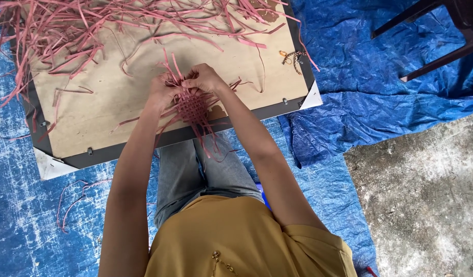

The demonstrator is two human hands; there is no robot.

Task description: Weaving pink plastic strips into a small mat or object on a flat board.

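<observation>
**Weaving barely past its first small patch**

Strips of pink material cross into a small woven square near the front edge of a brown board, which rests on a blue tarpaulin. Only this tight lattice at the centre looks finished — loose ends stick out from it on every side, some trailing over the board's edge toward the person's grey-trousered knees.

Both hands meet at the far side of the patch. The left hand is closed with its fingers curled down onto the weave, pressing or pinching strips there. The right hand is closed too, its fingertips nipping what appears to be a single strip end just above the lattice; exactly which strip cannot be told.

Judging by the heap of unused pink strips spread across the board's far half — well apart from the hands — most of the weaving remains. A small metal ring object lies near the board's right corner, and dark chair legs stand beyond.
</observation>
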